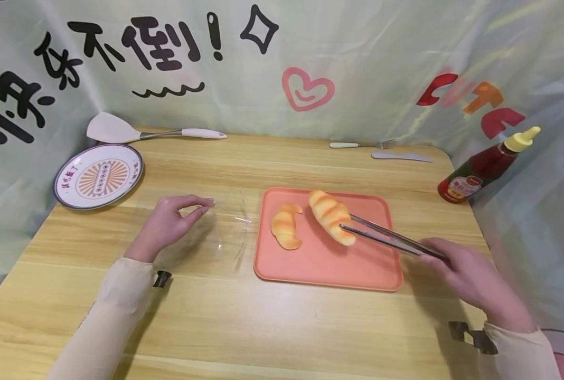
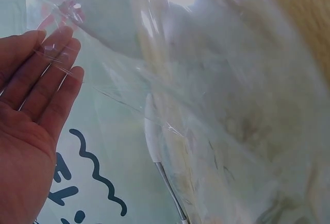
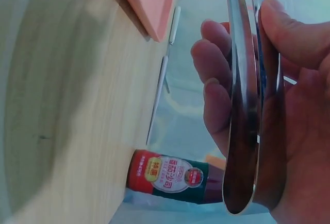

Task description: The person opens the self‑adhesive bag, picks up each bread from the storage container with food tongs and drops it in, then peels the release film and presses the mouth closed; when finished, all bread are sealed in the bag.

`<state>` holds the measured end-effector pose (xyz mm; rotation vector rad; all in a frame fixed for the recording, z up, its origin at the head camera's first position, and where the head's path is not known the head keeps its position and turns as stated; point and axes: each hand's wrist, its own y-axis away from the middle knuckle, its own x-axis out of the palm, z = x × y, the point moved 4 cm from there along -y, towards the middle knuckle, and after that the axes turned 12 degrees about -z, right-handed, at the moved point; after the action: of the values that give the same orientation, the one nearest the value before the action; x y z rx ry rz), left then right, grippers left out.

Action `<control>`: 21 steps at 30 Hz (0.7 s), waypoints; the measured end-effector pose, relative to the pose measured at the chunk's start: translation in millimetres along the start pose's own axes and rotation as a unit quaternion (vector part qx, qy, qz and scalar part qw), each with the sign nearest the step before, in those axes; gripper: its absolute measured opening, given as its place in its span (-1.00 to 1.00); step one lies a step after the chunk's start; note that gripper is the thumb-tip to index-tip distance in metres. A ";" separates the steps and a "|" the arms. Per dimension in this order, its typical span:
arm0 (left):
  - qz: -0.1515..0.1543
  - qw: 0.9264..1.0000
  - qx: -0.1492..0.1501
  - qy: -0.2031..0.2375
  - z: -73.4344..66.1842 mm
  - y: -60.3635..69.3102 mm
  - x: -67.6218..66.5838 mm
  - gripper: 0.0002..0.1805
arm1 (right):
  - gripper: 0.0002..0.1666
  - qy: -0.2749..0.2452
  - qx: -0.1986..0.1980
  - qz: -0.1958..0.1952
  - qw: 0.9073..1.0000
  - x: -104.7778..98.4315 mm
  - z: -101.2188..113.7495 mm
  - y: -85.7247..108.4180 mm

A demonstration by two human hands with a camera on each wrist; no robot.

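Observation:
My right hand (image 1: 472, 274) grips metal tongs (image 3: 243, 105) near their bent end. Between the tong tips is a croissant (image 1: 328, 214), tilted above the pink tray (image 1: 320, 272). A second, smaller croissant (image 1: 284, 227) lies on the tray's left side. Left of the tray, my left hand (image 1: 165, 224) pinches a clear plastic bag (image 2: 232, 95) between thumb and fingers. In the left wrist view the film spreads out from the fingertips. The bag's outline is faint in the head view, and its mouth cannot be made out.
A white plate (image 1: 132, 177) stands at the back left, beside a white spatula (image 1: 113, 128). Along the back edge lie a fork (image 1: 346, 145) and a knife (image 1: 401, 157). A red sauce bottle (image 1: 483, 171) with a yellow cap stands at the back right corner. Printed cloth surrounds the table.

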<state>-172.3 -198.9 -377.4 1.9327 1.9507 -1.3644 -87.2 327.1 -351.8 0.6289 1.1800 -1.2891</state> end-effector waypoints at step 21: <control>-0.004 1.000 0.003 0.013 -2.8 -0.6 -0.2 -0.87 | -0.78 -0.029 -0.067 0.021 0.997 3.7 35.9 -35.1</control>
<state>-171.3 -197.2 -375.3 1.9574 1.9697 -1.3561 -109.7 285.4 -334.7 0.5117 1.1884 -1.1748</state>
